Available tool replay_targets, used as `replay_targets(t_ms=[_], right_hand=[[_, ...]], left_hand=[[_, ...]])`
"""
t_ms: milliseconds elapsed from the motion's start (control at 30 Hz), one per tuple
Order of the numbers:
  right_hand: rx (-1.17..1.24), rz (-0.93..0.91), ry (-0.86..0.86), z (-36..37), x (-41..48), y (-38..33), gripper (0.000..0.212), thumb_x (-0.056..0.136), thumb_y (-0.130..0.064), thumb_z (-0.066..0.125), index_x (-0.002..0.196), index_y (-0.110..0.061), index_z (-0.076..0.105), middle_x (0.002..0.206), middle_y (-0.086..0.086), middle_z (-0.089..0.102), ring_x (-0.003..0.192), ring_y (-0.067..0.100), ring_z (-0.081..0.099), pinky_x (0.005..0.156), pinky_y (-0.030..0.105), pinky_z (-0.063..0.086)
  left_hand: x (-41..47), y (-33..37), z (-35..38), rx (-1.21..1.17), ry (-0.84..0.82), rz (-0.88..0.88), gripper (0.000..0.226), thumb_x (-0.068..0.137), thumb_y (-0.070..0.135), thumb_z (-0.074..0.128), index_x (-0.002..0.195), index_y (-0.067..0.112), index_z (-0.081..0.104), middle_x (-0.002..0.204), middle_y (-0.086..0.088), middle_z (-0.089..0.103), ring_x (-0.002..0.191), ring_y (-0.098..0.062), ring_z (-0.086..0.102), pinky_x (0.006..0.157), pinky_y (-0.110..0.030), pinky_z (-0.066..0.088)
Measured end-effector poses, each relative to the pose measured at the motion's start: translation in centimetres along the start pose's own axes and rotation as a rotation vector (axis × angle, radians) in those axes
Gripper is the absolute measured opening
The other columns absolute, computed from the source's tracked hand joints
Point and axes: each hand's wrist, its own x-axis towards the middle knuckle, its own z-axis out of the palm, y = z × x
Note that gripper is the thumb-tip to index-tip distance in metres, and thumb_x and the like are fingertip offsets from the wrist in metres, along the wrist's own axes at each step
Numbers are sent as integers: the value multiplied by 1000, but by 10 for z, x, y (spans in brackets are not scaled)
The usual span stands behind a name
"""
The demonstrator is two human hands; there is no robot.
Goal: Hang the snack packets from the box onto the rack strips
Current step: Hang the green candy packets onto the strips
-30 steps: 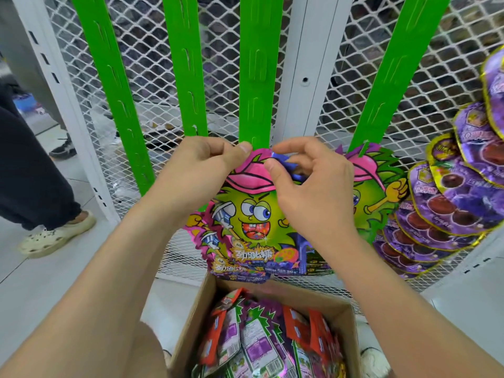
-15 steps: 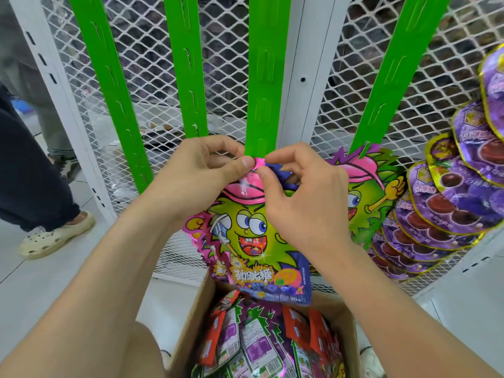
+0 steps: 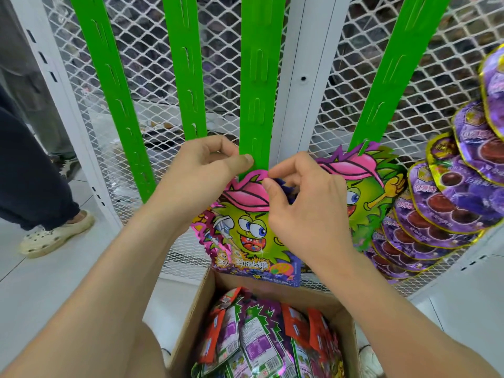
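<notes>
Since half a second ago the snack packet (image 3: 251,236) has risen a little, and its pink top now meets the lower end of the middle strip (image 3: 259,77) at the centre of the view. The left thumb has shifted off the packet onto that strip end.

The left hand (image 3: 201,170) pinches the bottom of the middle strip between its thumb and curled forefinger. The right hand (image 3: 305,211), just beside it at 3 o'clock, pinches the packet's top edge between thumb and forefinger, with the other fingers curled. The packet hangs upright from this grip, in front of the mesh panel (image 3: 341,105), and its lower edge is just above the far rim of the box (image 3: 191,331).

The box sits at 6 o'clock, with more packets (image 3: 259,336) standing in it. At 3 o'clock of the hands, a matching green-faced packet (image 3: 368,197) hangs on the bottom of the right strip (image 3: 390,77). Further toward 3 o'clock, purple packets (image 3: 450,203) overlap in a row that climbs up the frame's edge. Two more green strips (image 3: 114,91) (image 3: 188,64) hang at 11 o'clock. At 9 o'clock a bystander's leg (image 3: 30,173) and pale shoe (image 3: 54,236) stand on the floor.
</notes>
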Motion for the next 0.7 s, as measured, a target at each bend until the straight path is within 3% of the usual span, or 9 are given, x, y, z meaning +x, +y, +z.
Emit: replay_targets(t_ms=[133,300,400,500,567,700], right_hand=[[57,-78,-97,-2,-3,-1,15,88,-12,79,90,-18,65,63,-13,62,60,13,59,62,35,47],[78,-78,53,-2,-1,-2,15,88,-13,80,90,-17,67,67,-20,61,60,-1,55,62,25,46],[99,-8,86,1,3,-2,14,88,-17,80,92,-21,68,73,-20,69,68,-1,65,68,40,54],[119,60,107,3,4,-4,12,89,-22,80,93,-25,70,76,-20,73,72,3,71,70,43,57],[118,86,116,4,6,-6,10,89,-24,80,93,-25,71,75,-18,73,70,5,71,69,42,58],[127,107,150,3,7,-8,10,87,-23,81,92,-24,72,72,-16,72,68,4,70,67,38,58]], left_hand=[[0,3,1,27,35,7,30,92,26,76,67,20,61,62,-8,67,64,-18,60,76,-33,44],[0,6,-2,38,13,-5,30,92,27,77,71,16,59,67,-7,53,61,-15,44,59,-25,35],[1,7,-3,35,-27,13,29,93,26,76,74,13,59,70,-6,49,63,-13,43,65,-30,33],[2,8,-3,22,-50,3,29,97,20,73,76,9,56,56,13,54,53,3,50,67,-29,32],[1,8,-3,21,-53,-4,25,98,18,71,80,7,57,53,16,57,56,10,56,71,-28,33],[2,9,-2,12,-58,7,27,97,22,73,78,10,58,67,0,56,63,0,58,75,-30,36]])
